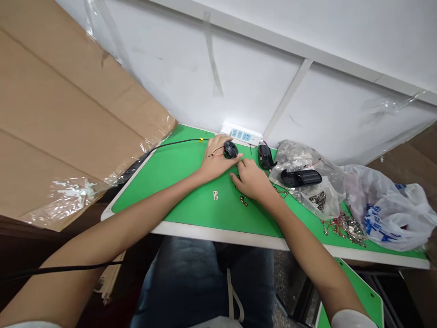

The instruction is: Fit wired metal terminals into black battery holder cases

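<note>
My left hand (215,159) is wrapped round a round black part (230,149) near the back of the green table (191,205). Thin red and black wires (217,151) run from that part over the back of the hand. Just to its right, my right hand (251,177) has its thumb and forefinger apart, with the fingertips close to the black part. Whether it holds anything small is hidden. Below it lie small metal pieces (243,200), and a small white piece (215,195) rests to their left.
Behind the hands stands a white power strip (244,135). To the right are black casings (265,157), a clear bag of parts (321,196), loose wired metal pieces (348,226) and a white plastic bag (392,209). Large cardboard (75,100) rises at the left.
</note>
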Available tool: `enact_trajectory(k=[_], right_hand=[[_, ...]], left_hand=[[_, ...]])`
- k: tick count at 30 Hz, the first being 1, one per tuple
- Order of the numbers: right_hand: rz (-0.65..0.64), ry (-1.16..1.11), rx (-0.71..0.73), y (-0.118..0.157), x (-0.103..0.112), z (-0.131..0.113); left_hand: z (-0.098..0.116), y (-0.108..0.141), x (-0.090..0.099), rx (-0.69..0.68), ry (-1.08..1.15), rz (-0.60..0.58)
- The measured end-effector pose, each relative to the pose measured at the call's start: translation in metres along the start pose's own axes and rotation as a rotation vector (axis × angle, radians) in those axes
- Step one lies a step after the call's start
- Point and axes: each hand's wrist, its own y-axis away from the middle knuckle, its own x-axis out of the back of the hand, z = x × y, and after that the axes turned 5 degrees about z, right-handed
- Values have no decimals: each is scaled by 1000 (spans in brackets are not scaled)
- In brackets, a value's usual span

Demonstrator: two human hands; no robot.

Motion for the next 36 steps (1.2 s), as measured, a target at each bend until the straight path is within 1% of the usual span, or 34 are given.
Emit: enact_trajectory(k=[2,5,9,11,13,16,20,23,25,29,32,36], right_hand=[[-23,-13,-1,1,-1,-2],[-56,-90,26,1,4,6],[-221,-275,73,3,18,28],[-276,-346,75,4,25,39],[-281,-394,78,2,30,48],[-252,-442,104,-2,31,54],[-178,-417,110,-8,25,50],[-135,-408,147,-8,20,43],[-150,-444,162,-7,18,38],[-223,-527,189,-5,17,29],[-252,-564,223,-7,16,24],[-237,-549,182,-9,13,19]], left_hand=[[1,-1,0,5,-22,-7],[3,-1,0,19,-23,-17],[3,0,-2,45,22,-44],[4,0,-2,74,41,-56],[4,-1,-1,100,71,-60],[5,-2,-1,124,133,-42],[6,-3,0,165,173,-2],[8,-5,-1,201,188,2],[9,-6,-1,234,207,0],[7,-7,-3,293,227,-4],[4,-7,-4,279,227,-6],[4,-7,-4,272,236,-26]])
